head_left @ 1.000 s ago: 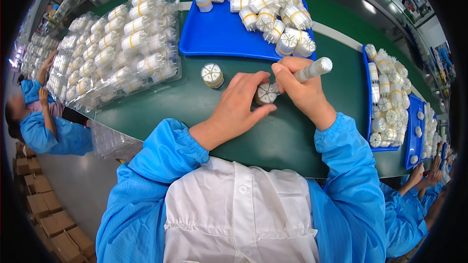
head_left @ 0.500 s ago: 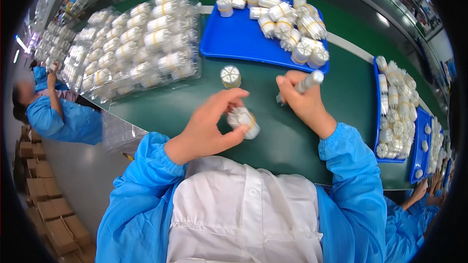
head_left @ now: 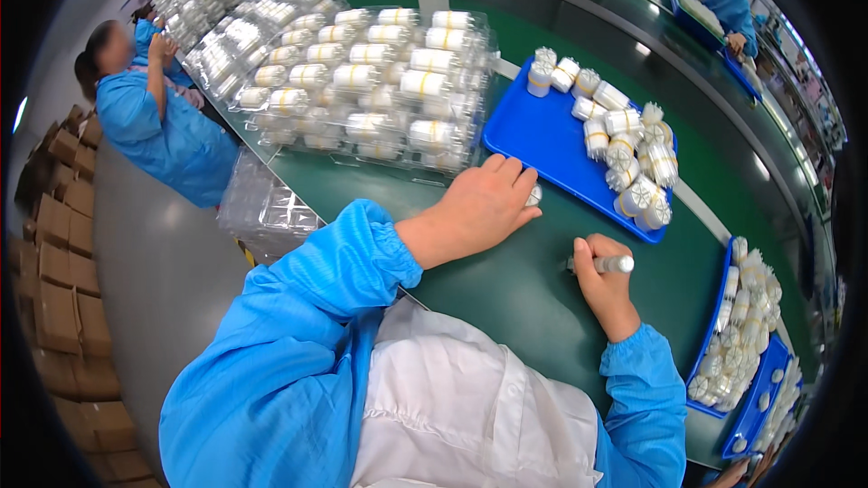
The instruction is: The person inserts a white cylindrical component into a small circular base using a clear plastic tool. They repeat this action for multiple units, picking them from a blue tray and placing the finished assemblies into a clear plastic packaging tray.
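Left hand (head_left: 479,203) is covering a small white part (head_left: 534,195), grip unclear; right hand (head_left: 604,287) is clenching a white tube (head_left: 611,264), seemingly light, rigid, best held mid-length.

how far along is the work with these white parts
Done: clear trays look filled with white parts. In hand: the left hand covers one part by the blue tray; the right hand grips a white tool. Left: loose parts on it.

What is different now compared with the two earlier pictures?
The left hand moved forward and left, from the table middle to beside the blue tray, and now covers a small white cylinder. The right hand still grips the white pen-like tool, now apart from the left.
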